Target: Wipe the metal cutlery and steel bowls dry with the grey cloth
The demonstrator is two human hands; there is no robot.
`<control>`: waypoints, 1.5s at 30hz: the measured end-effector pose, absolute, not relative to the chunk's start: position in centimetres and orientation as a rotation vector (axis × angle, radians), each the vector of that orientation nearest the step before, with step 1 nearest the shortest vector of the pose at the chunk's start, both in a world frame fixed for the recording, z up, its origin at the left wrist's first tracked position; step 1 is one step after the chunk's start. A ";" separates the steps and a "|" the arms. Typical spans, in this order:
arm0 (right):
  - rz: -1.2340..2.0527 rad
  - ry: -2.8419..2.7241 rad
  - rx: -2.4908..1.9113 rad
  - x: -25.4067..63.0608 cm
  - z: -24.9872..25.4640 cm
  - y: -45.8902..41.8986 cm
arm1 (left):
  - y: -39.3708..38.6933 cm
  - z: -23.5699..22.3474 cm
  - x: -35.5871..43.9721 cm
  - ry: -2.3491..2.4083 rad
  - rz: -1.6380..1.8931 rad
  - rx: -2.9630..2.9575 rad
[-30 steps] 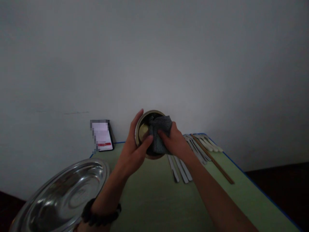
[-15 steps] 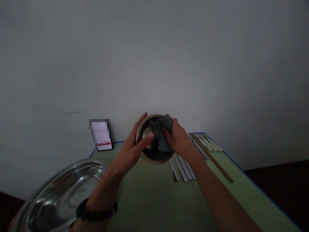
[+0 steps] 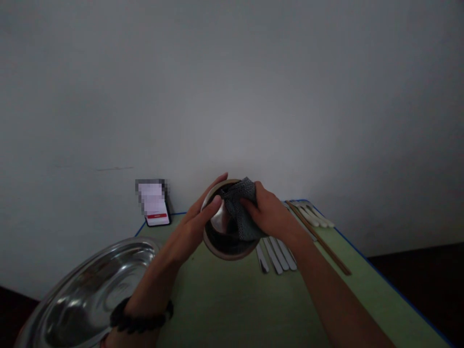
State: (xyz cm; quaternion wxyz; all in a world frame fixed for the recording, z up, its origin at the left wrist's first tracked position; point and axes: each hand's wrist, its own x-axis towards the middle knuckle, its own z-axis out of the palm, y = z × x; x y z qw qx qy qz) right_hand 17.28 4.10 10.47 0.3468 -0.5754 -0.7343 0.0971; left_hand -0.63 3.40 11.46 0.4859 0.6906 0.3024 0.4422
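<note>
Bowl [image 3: 230,245] tilts above the blue-edged green table [image 3: 232,309], the grip of the left hand [image 3: 195,224] clasped around its rim, the grip of the right hand [image 3: 270,210] bunching a cloth [image 3: 246,220] inside it. Room for moving spreads nearer, between steel basin [image 3: 96,285] at left and metal cutlery [image 3: 277,256] at right; writing on the partly pixelated phone [image 3: 158,209] cannot be read.
</note>
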 end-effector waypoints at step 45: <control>0.235 -1.999 -1.573 16.9 10.6 3.6 | 3.5 11.0 -0.6 0.770 0.978 1.723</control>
